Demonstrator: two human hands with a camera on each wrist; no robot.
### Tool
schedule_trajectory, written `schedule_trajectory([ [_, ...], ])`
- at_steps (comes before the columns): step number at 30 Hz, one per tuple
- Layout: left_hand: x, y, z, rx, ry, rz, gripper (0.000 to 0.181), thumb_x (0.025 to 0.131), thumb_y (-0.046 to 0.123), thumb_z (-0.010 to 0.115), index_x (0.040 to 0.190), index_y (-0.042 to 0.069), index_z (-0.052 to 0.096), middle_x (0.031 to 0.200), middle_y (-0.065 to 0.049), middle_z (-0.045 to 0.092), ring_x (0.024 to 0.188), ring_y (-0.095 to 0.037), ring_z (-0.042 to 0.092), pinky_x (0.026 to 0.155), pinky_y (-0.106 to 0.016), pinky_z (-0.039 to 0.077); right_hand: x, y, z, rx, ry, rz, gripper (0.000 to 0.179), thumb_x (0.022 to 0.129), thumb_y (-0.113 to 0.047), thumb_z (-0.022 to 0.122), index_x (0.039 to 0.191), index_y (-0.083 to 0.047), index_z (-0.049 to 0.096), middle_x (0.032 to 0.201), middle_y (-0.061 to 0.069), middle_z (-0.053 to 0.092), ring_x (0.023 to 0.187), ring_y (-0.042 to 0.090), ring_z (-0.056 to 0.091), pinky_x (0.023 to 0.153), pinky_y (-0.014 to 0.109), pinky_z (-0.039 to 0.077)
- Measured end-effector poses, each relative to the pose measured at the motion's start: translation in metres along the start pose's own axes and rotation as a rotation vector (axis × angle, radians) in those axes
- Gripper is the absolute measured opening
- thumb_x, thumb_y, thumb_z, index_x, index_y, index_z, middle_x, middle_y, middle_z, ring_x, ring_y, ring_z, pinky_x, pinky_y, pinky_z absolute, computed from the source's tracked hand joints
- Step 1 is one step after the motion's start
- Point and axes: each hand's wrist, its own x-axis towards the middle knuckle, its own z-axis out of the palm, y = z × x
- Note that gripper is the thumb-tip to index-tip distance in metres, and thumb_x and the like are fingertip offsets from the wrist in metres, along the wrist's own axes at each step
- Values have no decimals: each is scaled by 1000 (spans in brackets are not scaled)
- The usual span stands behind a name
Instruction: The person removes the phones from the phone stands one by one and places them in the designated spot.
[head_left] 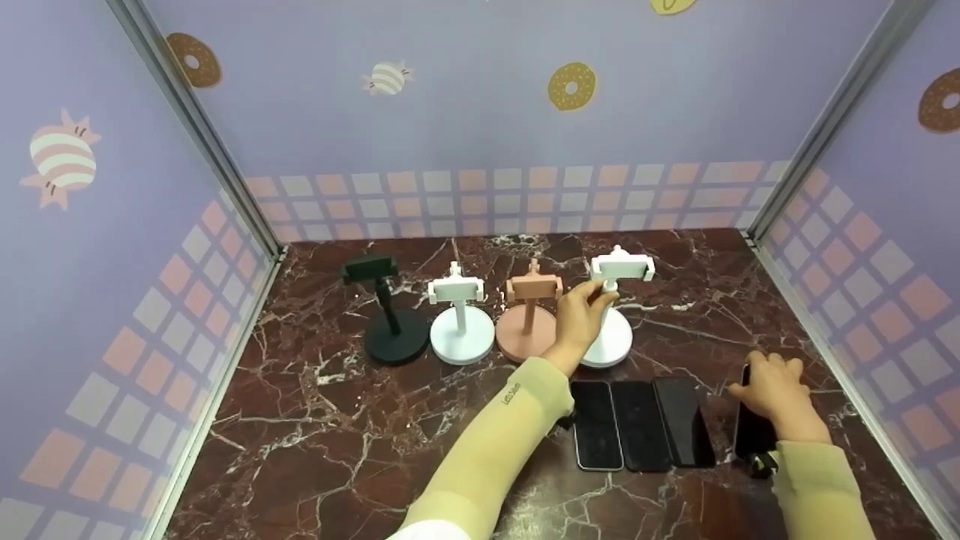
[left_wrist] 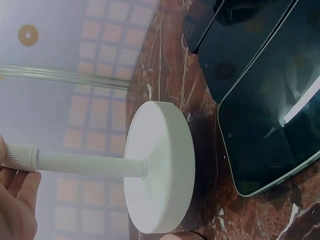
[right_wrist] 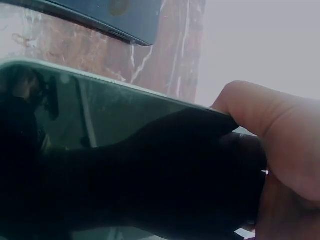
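My left hand (head_left: 579, 319) pinches the ribbed collar of a white phone stand (head_left: 611, 341), rightmost in a row of stands. In the left wrist view, its round base (left_wrist: 160, 167) and post show, with the fingers at the collar. My right hand (head_left: 776, 390) grips a dark smartphone (head_left: 752, 431) by its far end. The right wrist view shows the thumb along one long edge of this phone (right_wrist: 115, 120) and the other fingers curled at its end. Three more black smartphones (head_left: 641, 427) lie side by side between the hands.
Left of the held stand are a pink stand (head_left: 529, 330), a second white stand (head_left: 463, 335) and a black stand (head_left: 396, 336). They stand on a dark red marbled table (head_left: 322, 442). Patterned panels (head_left: 487, 135) enclose the back and both sides.
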Motion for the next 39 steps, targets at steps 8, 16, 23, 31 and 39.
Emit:
schedule_trajectory([
  [8, 2, -5, 3, -8, -6, 13, 23, 90, 17, 77, 107, 2, 78, 101, -11, 79, 90, -21, 75, 80, -19, 58, 10, -4, 7, -3, -49, -36, 54, 89, -23, 69, 123, 14, 48, 122, 43, 44, 111, 64, 31, 76, 78, 43],
  [16, 5, -9, 5, 4, -13, 2, 25, 91, 20, 76, 109, 2, 78, 104, -12, 79, 93, -22, 76, 83, -20, 58, 18, -8, 12, -13, -72, -50, 53, 89, -23, 72, 122, 13, 50, 120, 42, 47, 112, 63, 33, 75, 76, 44],
  [23, 6, -12, 7, 55, -11, 2, 24, 90, 20, 77, 108, 3, 78, 103, -10, 80, 93, -21, 76, 84, -24, 58, 24, -10, 17, -18, -109, -60, 59, 87, -22, 71, 128, 14, 49, 125, 43, 46, 113, 62, 34, 80, 79, 44],
  [31, 4, -15, 9, 49, -8, -20, 25, 89, 20, 78, 107, 3, 78, 103, -11, 80, 94, -20, 76, 83, -20, 58, 33, -12, 23, -36, -131, -101, 60, 86, -24, 74, 127, 13, 51, 124, 42, 49, 110, 60, 37, 79, 74, 46],
  [39, 9, -14, 10, 50, -52, -83, 26, 91, 23, 76, 112, 6, 78, 106, -8, 80, 97, -20, 76, 87, -22, 58, 40, -13, 30, -29, -170, -160, 62, 86, -21, 74, 130, 17, 51, 129, 46, 49, 107, 55, 41, 90, 70, 43],
])
